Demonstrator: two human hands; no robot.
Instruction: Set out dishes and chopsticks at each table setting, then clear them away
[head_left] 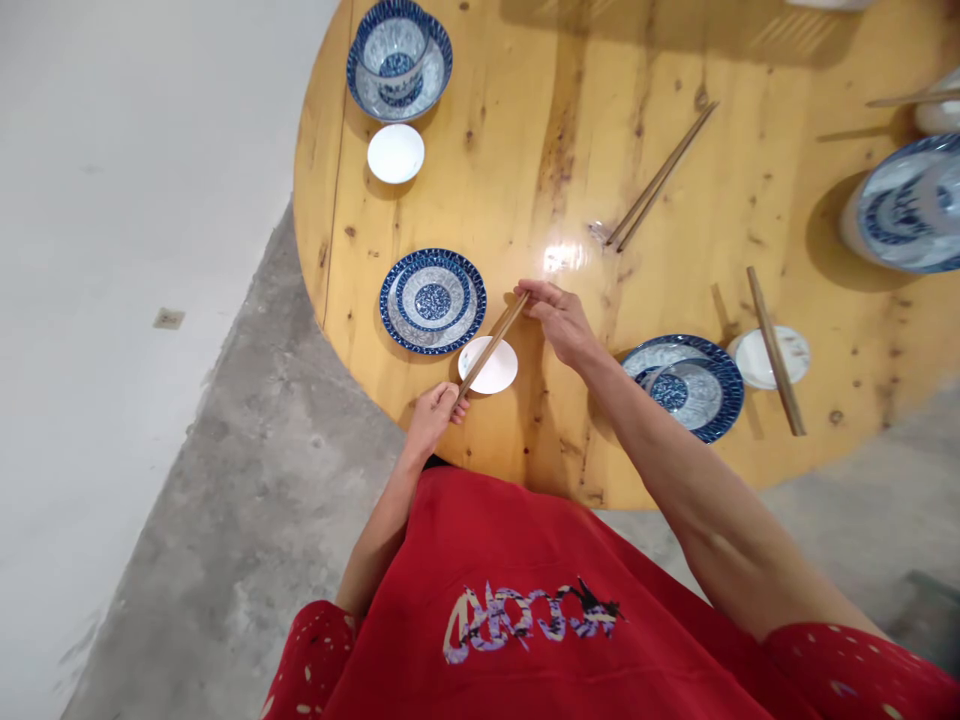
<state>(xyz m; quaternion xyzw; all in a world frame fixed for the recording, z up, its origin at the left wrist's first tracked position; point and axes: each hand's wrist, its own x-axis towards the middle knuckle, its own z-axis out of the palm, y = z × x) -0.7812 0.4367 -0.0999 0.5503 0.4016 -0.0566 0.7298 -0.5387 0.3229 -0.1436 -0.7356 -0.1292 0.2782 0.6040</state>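
A pair of wooden chopsticks (491, 350) spans the small white bowl (501, 378) in front of me. My left hand (437, 412) is closed round their near end, at the table's edge. At the far end, my right hand (553, 315) pinches the tips between thumb and fingers. Just left of the chopsticks, a blue-and-white bowl (433, 300) stands on a patterned plate (394, 322). Under my right forearm, another blue-patterned plate (724, 400) with a bowl on it is partly covered.
The round wooden table (510, 200) also carries a loose chopstick pair (660, 180), a white bowl (796, 352) with chopsticks across it (776, 350), a white dish (396, 154), a bowl set (356, 85) at far left and stacked bowls (862, 225) at right. A white wall (150, 200) lies left.
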